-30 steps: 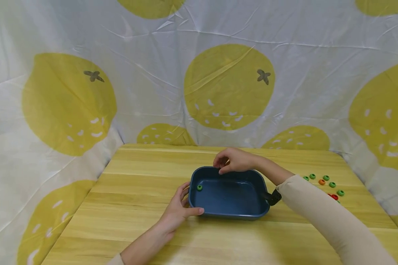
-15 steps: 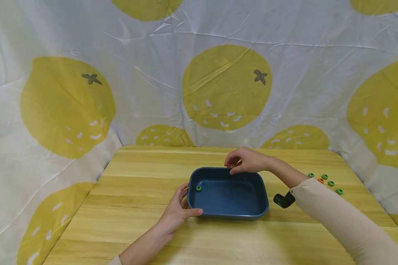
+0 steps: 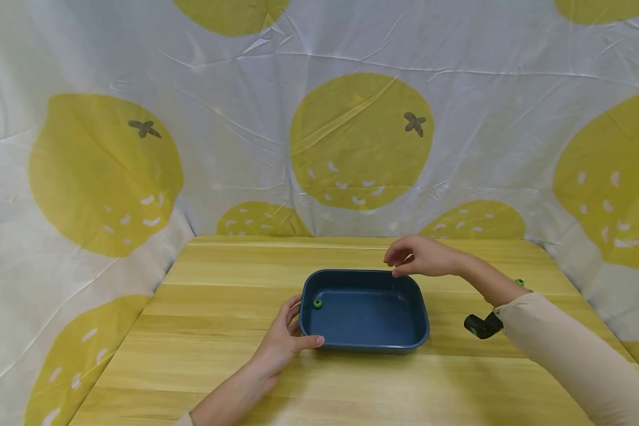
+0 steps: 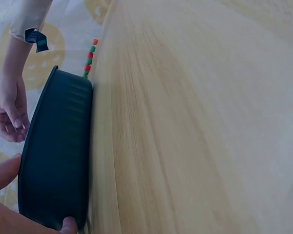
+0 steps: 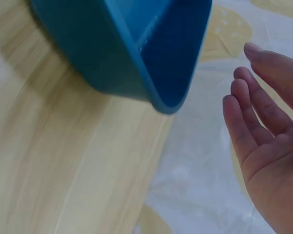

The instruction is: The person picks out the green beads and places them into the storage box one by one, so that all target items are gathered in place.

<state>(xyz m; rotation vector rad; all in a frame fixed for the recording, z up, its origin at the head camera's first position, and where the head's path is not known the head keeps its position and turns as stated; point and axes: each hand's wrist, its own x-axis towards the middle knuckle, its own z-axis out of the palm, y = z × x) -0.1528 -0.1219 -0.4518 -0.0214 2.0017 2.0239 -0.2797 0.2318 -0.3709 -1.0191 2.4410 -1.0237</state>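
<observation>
A dark blue rectangular tub [image 3: 363, 319] with rounded corners sits on the table. One green bead [image 3: 318, 303] lies inside it near the left wall. My left hand [image 3: 282, 343] grips the tub's left end, its thumb over the front left rim and its fingers around the side. Above the far right part of the rim hovers my right hand [image 3: 428, 255], fingers loosely bent. In the right wrist view that hand [image 5: 268, 131] shows a bare palm with nothing between thumb and fingers, apart from the tub.
Red, green and orange beads [image 4: 90, 61] lie beyond the tub in the left wrist view. One green bead [image 3: 519, 282] peeks past the right forearm in the head view; the sleeve hides others. A lemon-print cloth [image 3: 234, 148] hangs behind the wooden table [image 3: 218, 296].
My right hand has moved rightward along the tub's far rim, and its forearm now covers most of the loose beads. The left hand keeps its grip on the tub.
</observation>
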